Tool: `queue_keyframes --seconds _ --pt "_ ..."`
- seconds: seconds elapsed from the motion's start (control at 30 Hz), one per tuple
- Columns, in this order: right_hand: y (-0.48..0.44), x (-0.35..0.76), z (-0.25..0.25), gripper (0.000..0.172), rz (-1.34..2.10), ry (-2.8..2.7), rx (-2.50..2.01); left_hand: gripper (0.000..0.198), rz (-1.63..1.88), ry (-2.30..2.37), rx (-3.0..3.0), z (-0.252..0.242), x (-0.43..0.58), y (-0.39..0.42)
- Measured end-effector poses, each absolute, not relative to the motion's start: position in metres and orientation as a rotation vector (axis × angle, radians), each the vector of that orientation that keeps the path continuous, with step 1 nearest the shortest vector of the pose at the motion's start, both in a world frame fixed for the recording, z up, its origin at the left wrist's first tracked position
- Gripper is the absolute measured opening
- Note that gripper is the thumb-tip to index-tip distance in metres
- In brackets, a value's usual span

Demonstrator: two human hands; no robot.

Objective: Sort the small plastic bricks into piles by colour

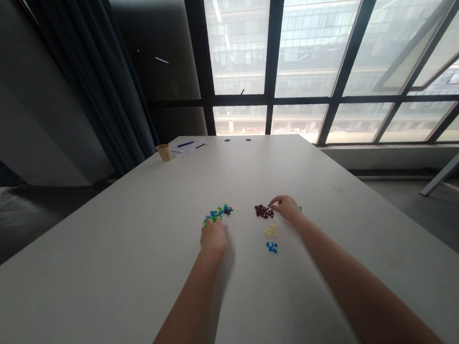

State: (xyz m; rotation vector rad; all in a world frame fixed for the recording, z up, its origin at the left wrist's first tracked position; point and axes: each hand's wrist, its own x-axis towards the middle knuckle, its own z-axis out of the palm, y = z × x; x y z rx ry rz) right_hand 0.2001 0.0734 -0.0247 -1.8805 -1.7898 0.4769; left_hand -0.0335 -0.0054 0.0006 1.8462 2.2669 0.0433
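Note:
My left hand [213, 237] is blurred and rests at the near edge of a mixed heap of small blue, green and dark plastic bricks [218, 213], with its fingers hidden among them. My right hand [286, 208] reaches left, its fingertips at the edge of a heap of dark red bricks [262, 211]. I cannot tell whether those fingertips hold a piece. Below that heap lie cream bricks [271, 230] and a small group of blue bricks [272, 247]. A few green pieces [300, 208] show just past my right hand.
All of this lies on a large white table [141, 251]. At its far end stand a paper cup [164, 152] and papers with blue pens [188, 147]. Two small holes mark the far edge. Tall windows and a dark curtain lie beyond.

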Motion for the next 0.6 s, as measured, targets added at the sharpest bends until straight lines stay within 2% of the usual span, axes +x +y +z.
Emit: queue_keyframes --seconds 0.37,0.6 --pt "0.096 0.181 -0.033 0.016 0.560 -1.722 -2.027 0.026 0.153 2.138 1.841 -0.002 -0.037 0.002" --pt "0.079 0.200 -0.007 0.026 0.426 -1.656 -1.900 0.022 0.275 2.100 1.855 -0.010 -0.038 0.006"
